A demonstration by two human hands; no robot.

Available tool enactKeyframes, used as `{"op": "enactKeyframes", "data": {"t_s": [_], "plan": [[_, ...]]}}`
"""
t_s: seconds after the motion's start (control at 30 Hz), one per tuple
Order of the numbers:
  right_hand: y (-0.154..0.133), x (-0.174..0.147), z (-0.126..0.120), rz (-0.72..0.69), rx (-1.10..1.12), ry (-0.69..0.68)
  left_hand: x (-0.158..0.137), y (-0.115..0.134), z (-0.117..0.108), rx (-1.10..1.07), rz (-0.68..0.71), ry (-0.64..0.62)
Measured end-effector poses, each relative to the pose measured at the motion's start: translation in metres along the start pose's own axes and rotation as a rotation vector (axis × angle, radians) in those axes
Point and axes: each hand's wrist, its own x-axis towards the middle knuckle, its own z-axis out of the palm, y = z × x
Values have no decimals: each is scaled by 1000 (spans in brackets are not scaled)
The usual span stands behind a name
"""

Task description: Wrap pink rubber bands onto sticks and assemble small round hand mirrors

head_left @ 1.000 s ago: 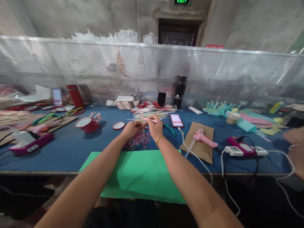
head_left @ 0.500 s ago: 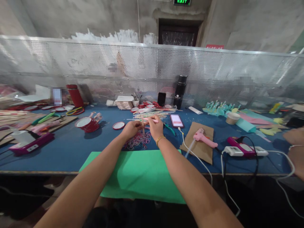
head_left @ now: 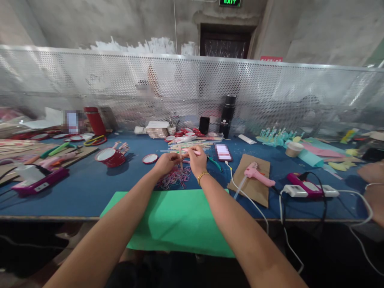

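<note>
My left hand (head_left: pixel 167 163) is closed, its fingertips pinching a thin, pale stick (head_left: pixel 181 164) that stands roughly upright. Close beside it, my right hand (head_left: pixel 197 160) grips a pink pen-like tool (head_left: pixel 195 152), whose tip points left toward the stick. Whether the tip touches the stick is too small to tell. Under both hands lies a tangled heap of pink, purple and blue threads (head_left: pixel 175 179) on the blue table. A green sheet (head_left: pixel 177 224) spreads below my forearms and hangs over the front edge.
A pink glue gun (head_left: pixel 258 175) rests on cardboard (head_left: pixel 262 196) at right, near a power strip (head_left: pixel 309 188) with trailing cables. Left of my hands are a round lid (head_left: pixel 149 159) and a red tub (head_left: pixel 111 157). Behind stand a black bottle (head_left: pixel 227 118) and perforated metal screen (head_left: pixel 186 80).
</note>
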Motion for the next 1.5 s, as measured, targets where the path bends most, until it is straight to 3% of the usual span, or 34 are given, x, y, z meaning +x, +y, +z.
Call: {"op": "enactKeyframes", "data": {"t_s": [0.73,1.03,1.33,1.5], "plan": [[10,1,1,7,35,-41,-2,7,-1,-41,-14,-11],[14,1,-1,3,42,-26,-1,-3,2,20,-1,3],[10,-3,-2,42,71,-100,-2,-1,4,45,12,2],[16,0,-3,-5,53,-40,0,-8,6,60,20,6]]}}
